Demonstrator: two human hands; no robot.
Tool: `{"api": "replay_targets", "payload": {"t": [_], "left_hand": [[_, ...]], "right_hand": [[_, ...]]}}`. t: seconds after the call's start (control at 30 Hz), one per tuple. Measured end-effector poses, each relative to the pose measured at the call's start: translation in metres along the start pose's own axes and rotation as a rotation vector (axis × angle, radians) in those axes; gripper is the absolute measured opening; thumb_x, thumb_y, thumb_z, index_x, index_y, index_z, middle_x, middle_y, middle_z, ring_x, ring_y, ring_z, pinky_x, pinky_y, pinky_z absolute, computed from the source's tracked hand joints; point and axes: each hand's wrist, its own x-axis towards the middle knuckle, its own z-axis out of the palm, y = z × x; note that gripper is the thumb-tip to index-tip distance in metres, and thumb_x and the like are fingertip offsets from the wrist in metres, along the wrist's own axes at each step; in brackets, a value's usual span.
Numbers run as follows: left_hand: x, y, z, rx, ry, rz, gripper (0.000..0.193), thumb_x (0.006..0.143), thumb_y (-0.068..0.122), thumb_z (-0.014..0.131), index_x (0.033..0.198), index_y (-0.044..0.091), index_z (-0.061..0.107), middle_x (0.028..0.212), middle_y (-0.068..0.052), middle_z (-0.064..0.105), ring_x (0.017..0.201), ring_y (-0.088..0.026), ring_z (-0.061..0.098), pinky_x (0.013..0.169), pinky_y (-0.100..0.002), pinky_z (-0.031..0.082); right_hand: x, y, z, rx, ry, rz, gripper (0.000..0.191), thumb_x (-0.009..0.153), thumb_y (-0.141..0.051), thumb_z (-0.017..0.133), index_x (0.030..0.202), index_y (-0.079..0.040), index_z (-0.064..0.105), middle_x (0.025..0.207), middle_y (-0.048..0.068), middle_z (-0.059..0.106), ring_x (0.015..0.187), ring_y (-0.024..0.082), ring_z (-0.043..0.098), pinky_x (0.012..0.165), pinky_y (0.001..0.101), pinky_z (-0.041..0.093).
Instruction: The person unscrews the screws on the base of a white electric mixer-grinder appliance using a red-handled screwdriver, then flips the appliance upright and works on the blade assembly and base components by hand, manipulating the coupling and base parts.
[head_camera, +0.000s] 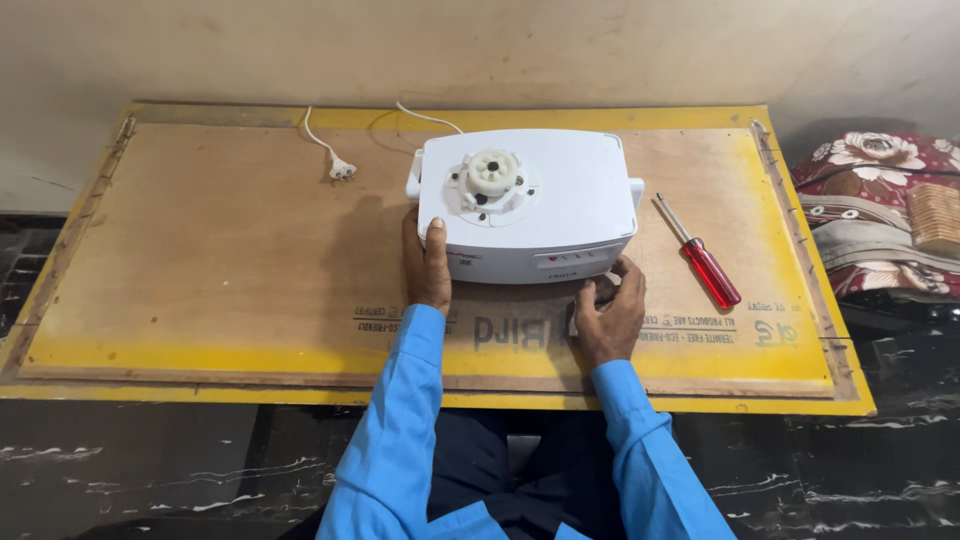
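Hands (520, 290) — white appliance base (527, 205) between

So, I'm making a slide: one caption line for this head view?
Both hands, left and right, steady a white appliance base on a plywood board, a red screwdriver lying to its right.

Glossy white plastic appliance base (530, 200) on matt plywood board (220, 260) (yellow-edged)

1. Soft, even light falls over the plywood board (200, 250); no hard glare anywhere.
2. A faint shadow pools at the white appliance's (525, 200) left side.
3. Focus is sharp at centre; the board's far edge bows slightly.
4. The dark floor (150, 460) below is dim.
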Motion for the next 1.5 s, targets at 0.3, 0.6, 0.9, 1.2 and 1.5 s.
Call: {"api": "replay_targets", "payload": {"t": [0.3, 0.6, 0.9, 1.2, 1.5], "left_hand": [[0.000, -0.006, -0.001, 0.015, -0.023, -0.015, 0.070, 0.094, 0.053, 0.053, 0.144, 0.004, 0.046, 0.140, -0.017, 0.056, 0.130, -0.027, 0.053, 0.110, -0.042, 0.042], [0.001, -0.017, 0.000, 0.030, -0.002, 0.009, 0.070, 0.095, 0.056, 0.052, 0.140, 0.003, 0.049, 0.134, -0.016, 0.060, 0.125, -0.026, 0.057, 0.107, -0.041, 0.046], [0.002, -0.021, -0.001, 0.020, 0.001, 0.039, 0.070, 0.096, 0.057, 0.053, 0.139, 0.003, 0.050, 0.134, -0.016, 0.059, 0.125, -0.026, 0.057, 0.107, -0.041, 0.046], [0.000, -0.020, -0.001, -0.052, -0.005, 0.062, 0.064, 0.098, 0.048, 0.054, 0.140, 0.000, 0.054, 0.134, -0.016, 0.062, 0.124, -0.025, 0.058, 0.107, -0.039, 0.046], [-0.001, -0.029, -0.002, 0.008, 0.010, 0.088, 0.066, 0.098, 0.050, 0.053, 0.141, 0.000, 0.054, 0.135, -0.016, 0.061, 0.125, -0.027, 0.058, 0.106, -0.040, 0.046]], "right_hand": [[-0.001, 0.010, 0.004, 0.040, -0.066, 0.162, 0.053, 0.087, -0.005, 0.070, 0.136, -0.001, 0.051, 0.105, 0.020, 0.072, 0.090, 0.029, 0.073, 0.080, 0.0401, 0.061], [-0.001, 0.018, 0.007, 0.047, -0.108, 0.230, 0.050, 0.090, -0.005, 0.067, 0.137, -0.001, 0.050, 0.082, 0.012, 0.072, 0.071, 0.022, 0.073, 0.066, 0.0358, 0.062], [-0.001, 0.022, 0.008, 0.019, -0.113, 0.228, 0.050, 0.090, -0.005, 0.067, 0.137, 0.000, 0.051, 0.082, 0.013, 0.073, 0.069, 0.023, 0.073, 0.064, 0.0357, 0.061], [-0.003, 0.021, 0.007, 0.029, -0.095, 0.201, 0.050, 0.089, -0.004, 0.068, 0.136, 0.002, 0.051, 0.082, 0.014, 0.072, 0.070, 0.024, 0.073, 0.064, 0.0368, 0.060], [-0.001, 0.019, 0.004, 0.045, -0.119, 0.241, 0.051, 0.090, -0.004, 0.068, 0.138, 0.001, 0.050, 0.083, 0.012, 0.071, 0.069, 0.023, 0.072, 0.061, 0.0348, 0.059]]}}
